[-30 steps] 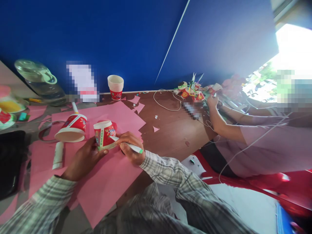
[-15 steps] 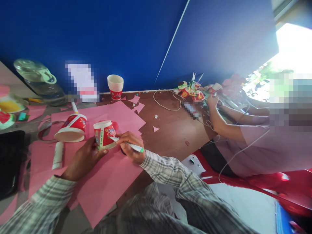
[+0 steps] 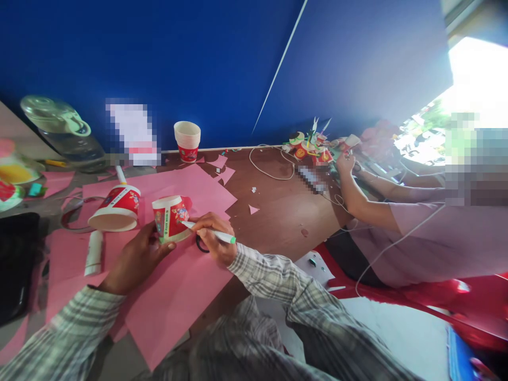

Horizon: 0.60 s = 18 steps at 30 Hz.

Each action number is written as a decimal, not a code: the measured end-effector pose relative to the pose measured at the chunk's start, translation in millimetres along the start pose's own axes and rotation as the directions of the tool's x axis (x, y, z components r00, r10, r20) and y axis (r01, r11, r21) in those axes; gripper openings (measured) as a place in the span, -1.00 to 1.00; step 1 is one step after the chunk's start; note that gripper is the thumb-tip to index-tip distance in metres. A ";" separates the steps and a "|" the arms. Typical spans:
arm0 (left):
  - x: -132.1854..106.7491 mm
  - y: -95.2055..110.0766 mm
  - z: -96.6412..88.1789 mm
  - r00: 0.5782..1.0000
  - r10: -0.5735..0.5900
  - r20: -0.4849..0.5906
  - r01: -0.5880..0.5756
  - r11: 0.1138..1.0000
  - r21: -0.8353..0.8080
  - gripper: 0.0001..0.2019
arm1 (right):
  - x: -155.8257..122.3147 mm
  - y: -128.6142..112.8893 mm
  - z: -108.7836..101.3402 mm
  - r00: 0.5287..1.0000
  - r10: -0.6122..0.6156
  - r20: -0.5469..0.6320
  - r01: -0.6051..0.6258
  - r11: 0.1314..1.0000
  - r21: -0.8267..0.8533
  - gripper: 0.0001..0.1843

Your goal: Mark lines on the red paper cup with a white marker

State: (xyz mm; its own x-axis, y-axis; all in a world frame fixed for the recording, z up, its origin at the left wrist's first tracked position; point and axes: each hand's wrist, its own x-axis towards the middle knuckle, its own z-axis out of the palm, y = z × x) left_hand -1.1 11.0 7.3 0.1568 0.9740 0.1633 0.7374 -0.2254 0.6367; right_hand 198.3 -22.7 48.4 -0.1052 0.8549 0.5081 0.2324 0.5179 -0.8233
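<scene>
While the left hand (image 3: 133, 259) is clamped on 1 red-and-white paper cup (image 3: 170, 219), thumb and fingers around its near left side, the right hand (image 3: 216, 238) is closed on 1 white pen (image 3: 214, 233), green at its rear end, tip at the cup's red printed wall. Position of cup: above the pink paper (image 3: 166, 301), between the 2 hands, with a white strip of green lettering down its side. Beside the right hand: 1 black ring (image 3: 202, 244), partly hidden. Left of the held cup: 1 matching cup (image 3: 123, 201), pale round end turned toward the near side; 1 white tube (image 3: 94, 254), lying just in front of it; 1 white stick (image 3: 121, 175) with a yellow band, behind it. Far side of the bench (image 3: 273, 222): 1 upright stack of cups (image 3: 187, 145), near the blue panel (image 3: 166, 63). Far left: 1 clear bottle (image 3: 63, 137), with carrying loop; 1 black object (image 3: 16, 264), cut off by the picture's edge. To the right: 1 looped white cable (image 3: 264, 174); small paper scraps (image 3: 253, 210); 1 cluster of decorated cups (image 3: 311, 151); and, near that cluster, a co-worker's hand (image 3: 346, 163), its grip too small to tell.
</scene>
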 end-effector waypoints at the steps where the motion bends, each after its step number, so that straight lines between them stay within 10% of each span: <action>1: -0.2 -0.7 0.5 1.000 0.010 -0.005 -0.010 1.000 0.002 -0.41 | -0.1 0.5 0.1 1.000 0.013 -0.004 -0.013 1.000 0.001 -0.78; 18: -1.0 -1.2 -0.4 0.998 -0.031 0.047 0.030 1.000 0.008 -0.45 | 0.2 1.8 -0.7 0.999 0.032 0.009 -0.032 0.999 0.026 -0.75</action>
State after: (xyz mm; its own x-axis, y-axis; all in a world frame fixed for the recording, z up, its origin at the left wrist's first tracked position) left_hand -2.4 10.3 6.6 0.1650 0.9804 0.1076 0.7474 -0.1955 0.6350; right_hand 199.3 -21.6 47.2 -0.1067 0.8710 0.4795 0.2100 0.4911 -0.8454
